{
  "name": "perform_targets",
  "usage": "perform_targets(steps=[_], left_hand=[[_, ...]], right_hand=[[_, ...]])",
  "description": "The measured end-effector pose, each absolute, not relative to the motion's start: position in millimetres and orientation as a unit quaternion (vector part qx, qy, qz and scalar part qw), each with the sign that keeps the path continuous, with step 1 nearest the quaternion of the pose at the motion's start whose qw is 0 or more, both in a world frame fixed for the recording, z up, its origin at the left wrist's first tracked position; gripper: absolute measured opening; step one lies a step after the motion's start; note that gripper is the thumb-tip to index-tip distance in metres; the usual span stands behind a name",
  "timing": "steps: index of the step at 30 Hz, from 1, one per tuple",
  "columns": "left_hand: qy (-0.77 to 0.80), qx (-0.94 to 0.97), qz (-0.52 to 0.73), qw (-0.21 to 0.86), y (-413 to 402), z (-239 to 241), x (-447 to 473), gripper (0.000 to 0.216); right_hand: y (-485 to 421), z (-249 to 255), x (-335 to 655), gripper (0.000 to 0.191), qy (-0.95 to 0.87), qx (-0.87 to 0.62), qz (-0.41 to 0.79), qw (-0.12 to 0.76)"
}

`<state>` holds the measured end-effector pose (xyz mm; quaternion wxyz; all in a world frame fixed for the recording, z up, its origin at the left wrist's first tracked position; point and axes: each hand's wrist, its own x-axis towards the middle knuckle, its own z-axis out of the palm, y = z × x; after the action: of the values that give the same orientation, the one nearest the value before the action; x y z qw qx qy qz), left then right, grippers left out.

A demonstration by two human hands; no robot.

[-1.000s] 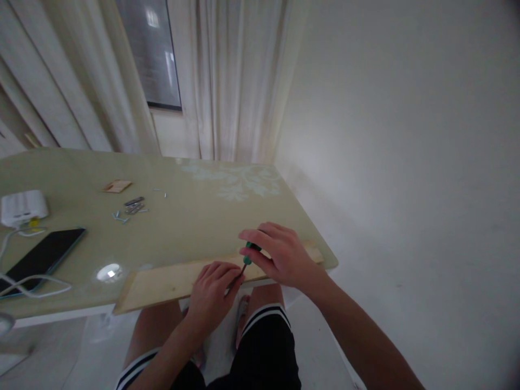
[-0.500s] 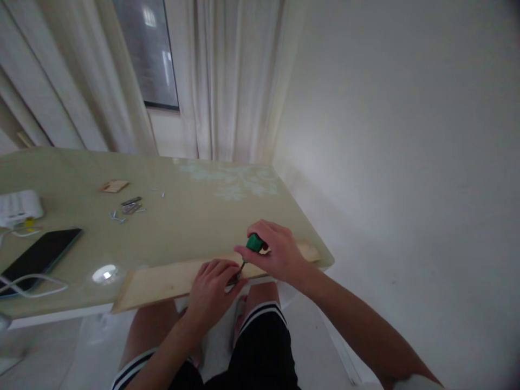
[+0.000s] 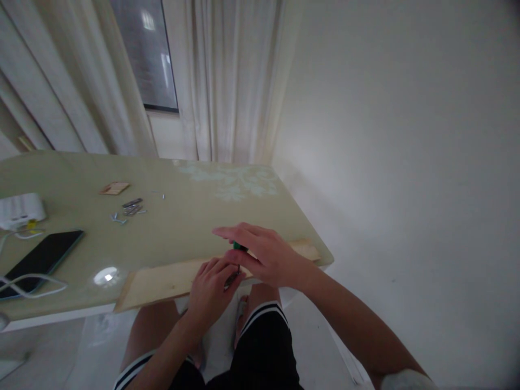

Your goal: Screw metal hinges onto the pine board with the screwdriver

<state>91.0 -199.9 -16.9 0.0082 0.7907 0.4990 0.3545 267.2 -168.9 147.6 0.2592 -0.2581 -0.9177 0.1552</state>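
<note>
A long pale wooden board (image 3: pixel 162 281) lies along the table's front edge, its near side over my lap. My left hand (image 3: pixel 211 279) rests on the board. Its thumb and fingers pinch a small metal piece (image 3: pixel 231 279), perhaps a hinge, at the board's near edge. Above it my right hand (image 3: pixel 264 252) has the green handle of a screwdriver (image 3: pixel 239 247) between thumb and fairly straight fingers. The screwdriver's shaft points down at the metal piece. Its tip and most of the handle are hidden by my hands.
On the table (image 3: pixel 182 216), to the left, lie several screws (image 3: pixel 118 219), a pile of metal pieces (image 3: pixel 132 209) and a small wooden piece (image 3: pixel 115 188). Farther left are a black phone (image 3: pixel 43 262), a white cable (image 3: pixel 36 294) and a white device (image 3: pixel 21 210). A wall (image 3: pixel 406 162) stands on the right.
My right hand has shifted slightly left and its fingers have straightened from their curl round the handle. The screwdriver now stands more upright. My left hand has hardly moved.
</note>
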Motion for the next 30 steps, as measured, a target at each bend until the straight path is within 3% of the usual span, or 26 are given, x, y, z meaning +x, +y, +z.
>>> perform_targets(steps=[4, 7, 11, 19, 23, 26, 30], left_hand=[[0.497, 0.791, 0.356, 0.016, -199, -17, 91, 0.016], [0.495, 0.792, 0.358, 0.017, -199, -18, 91, 0.013], [0.499, 0.791, 0.354, 0.012, -198, -20, 91, 0.011], [0.495, 0.791, 0.359, 0.023, -198, -20, 90, 0.014], [0.491, 0.792, 0.363, 0.021, -198, -20, 89, 0.011], [0.489, 0.794, 0.361, 0.017, -199, -20, 89, 0.008], [0.487, 0.792, 0.369, -0.003, -199, -18, 89, 0.010]], right_hand=[[-169, 163, 276, 0.039, -0.918, -0.247, 0.227, 0.214], [-165, 150, 277, 0.028, -0.897, -0.332, 0.127, 0.261], [-170, 142, 276, 0.034, -0.892, -0.361, 0.068, 0.264], [-173, 161, 283, 0.043, -0.886, -0.302, 0.226, 0.269], [-169, 140, 278, 0.028, -0.878, -0.345, 0.142, 0.299], [-171, 126, 274, 0.029, -0.863, -0.387, 0.033, 0.324], [-170, 132, 279, 0.018, -0.916, -0.267, 0.094, 0.285]])
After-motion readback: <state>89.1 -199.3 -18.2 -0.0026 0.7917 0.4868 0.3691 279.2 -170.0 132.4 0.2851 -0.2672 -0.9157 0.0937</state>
